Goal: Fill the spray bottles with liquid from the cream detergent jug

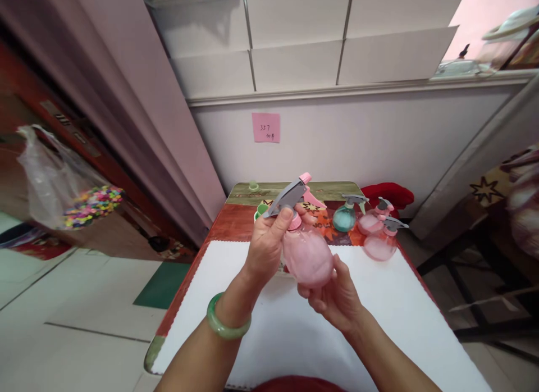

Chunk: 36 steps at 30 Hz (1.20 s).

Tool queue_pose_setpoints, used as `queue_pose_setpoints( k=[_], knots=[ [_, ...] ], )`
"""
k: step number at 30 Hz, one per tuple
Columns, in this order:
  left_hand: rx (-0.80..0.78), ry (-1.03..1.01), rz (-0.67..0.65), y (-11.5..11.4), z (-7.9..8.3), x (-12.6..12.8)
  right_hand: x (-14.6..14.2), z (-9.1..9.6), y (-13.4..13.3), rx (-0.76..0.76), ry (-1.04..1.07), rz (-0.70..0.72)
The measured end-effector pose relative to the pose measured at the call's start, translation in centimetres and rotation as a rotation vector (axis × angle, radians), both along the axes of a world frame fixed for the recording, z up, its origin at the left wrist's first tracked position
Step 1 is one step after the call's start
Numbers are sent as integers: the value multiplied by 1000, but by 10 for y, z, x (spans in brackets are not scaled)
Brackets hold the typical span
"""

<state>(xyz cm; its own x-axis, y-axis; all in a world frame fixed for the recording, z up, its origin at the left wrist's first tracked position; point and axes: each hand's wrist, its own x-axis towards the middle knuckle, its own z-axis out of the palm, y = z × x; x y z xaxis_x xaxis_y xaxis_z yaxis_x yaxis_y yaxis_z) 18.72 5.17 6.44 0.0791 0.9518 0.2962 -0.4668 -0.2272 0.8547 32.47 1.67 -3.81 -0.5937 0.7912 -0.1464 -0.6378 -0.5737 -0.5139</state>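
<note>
A pink spray bottle (pixel 308 256) is held up over the table between both hands. My left hand (pixel 266 245) is closed round its neck, just under the grey and pink trigger head (pixel 292 195). My right hand (pixel 334 294) cups the round body from below, fingers curled on it. On the left wrist sits a green bangle (pixel 227 324).
The table carries a white cloth (pixel 290 330). At its far end stand a teal spray bottle (pixel 345 217) and two pink spray bottles (pixel 380 243). A small green cap (pixel 253 185) lies at the back. A pink note (pixel 266 127) hangs on the wall. A plastic bag of coloured bits (pixel 63 195) hangs left.
</note>
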Motion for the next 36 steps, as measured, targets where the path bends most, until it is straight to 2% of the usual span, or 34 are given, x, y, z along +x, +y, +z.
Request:
queue_pose_setpoints(
  k=[4,6,8,10,13,16,18,20,22,26,30,32,36],
  knots=[
    [-7,-58,73,-1,4,2,-14,0,-9,300,-272,-483],
    [-7,-74,105,-3,7,5,-19,-1,-12,404,-433,-729],
    [-8,-97,101,-5,9,7,-22,0,-14,457,-509,-848],
    [-6,-106,76,-6,9,8,-21,6,-14,419,-430,-763],
    [-13,-87,22,-8,7,7,-13,18,-11,165,-172,-338],
    [-34,-45,-53,-9,3,5,-3,23,-5,-53,-34,87],
    [-49,-21,-84,-9,1,3,0,20,-3,-97,-14,192],
    [-54,-16,-74,-9,-1,1,0,16,-5,-86,-23,118],
    [-44,-21,-49,-8,-1,1,-3,12,-8,-17,-55,-54],
    [-20,-55,-33,-7,3,2,-12,3,-14,210,-206,-380],
    [30,-118,51,-7,13,2,-20,-9,-13,419,-459,-758],
    [51,-130,97,-6,17,1,-22,-15,-12,451,-519,-818],
    [79,-158,176,0,21,-13,-19,-23,-12,449,-535,-757]
  ],
)
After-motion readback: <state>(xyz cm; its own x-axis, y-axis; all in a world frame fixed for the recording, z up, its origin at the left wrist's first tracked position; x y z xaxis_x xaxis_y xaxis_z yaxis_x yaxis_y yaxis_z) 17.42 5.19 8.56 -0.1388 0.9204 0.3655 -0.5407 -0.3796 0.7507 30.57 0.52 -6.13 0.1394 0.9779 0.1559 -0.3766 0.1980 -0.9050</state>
